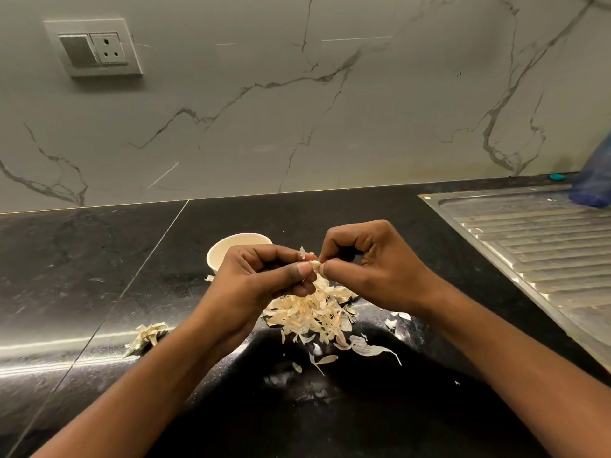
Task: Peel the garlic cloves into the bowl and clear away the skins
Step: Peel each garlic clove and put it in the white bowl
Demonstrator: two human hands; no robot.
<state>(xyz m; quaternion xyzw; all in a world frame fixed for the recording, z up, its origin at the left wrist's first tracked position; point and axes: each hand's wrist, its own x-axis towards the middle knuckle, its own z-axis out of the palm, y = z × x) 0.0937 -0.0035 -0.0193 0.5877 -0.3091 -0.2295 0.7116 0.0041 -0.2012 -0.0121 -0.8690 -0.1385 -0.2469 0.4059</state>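
On the black stone countertop [82, 259] a white bowl [228, 249] is set. A heap of garlic skins [310, 315] is piled just in front of it, a smaller clump [147, 337] is left well apart to the left, and a steel drainboard [535, 246] is inset at the right.

A grey marble wall [330, 110] with dark veins is seen behind; a white switch-and-socket plate [93, 47] is mounted on it at upper left; the table [82, 259] is polished black stone, streaked with reflected light; a ribbed steel drainboard [542, 246] is set in at right.
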